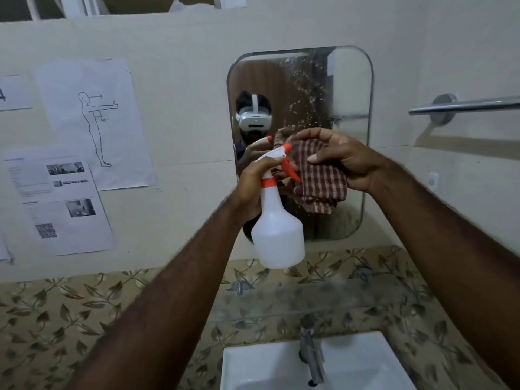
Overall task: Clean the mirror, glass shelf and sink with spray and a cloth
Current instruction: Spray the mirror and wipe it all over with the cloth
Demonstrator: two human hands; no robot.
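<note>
Mirror (349, 88) cleaning is turning on one relation here: the glass is lying straight ahead of both hands, beyond them and rising above them, with droplets already clinging to its upper middle part.

Going from near to far, the sink (253, 370) and its tap (311, 353) are sitting well below both grips, closest to the person, and the glass shelf (323, 298) is running crosswise just beyond the tap, also below the hands.

Above these, the left hand (257, 178) is wrapping tight around the neck of the spray bottle (278, 237), whose long axis is hanging nearly upright, body down, with its orange nozzle pointing up and away toward the glass and slightly toward the right hand. Whether a finger is resting on the orange trigger is hard to tell, since the cloth is crowding it.

Just beside that nozzle, the right hand (342, 159) is pinching the checked cloth (320, 181) between thumb and fingers, the cloth bunched and drooping below the grip, its lower folds hanging in front of the mirror's lower half. I cannot tell whether the cloth is touching the glass.

Judging from this, the right hand is the nearer one to the wet patch, which is lying up from its grip. The wiping move seems to call for carrying the cloth forward and upward onto the droplets, while the bottle is drawn aside to the left so it is not blocking the sweep.
</note>
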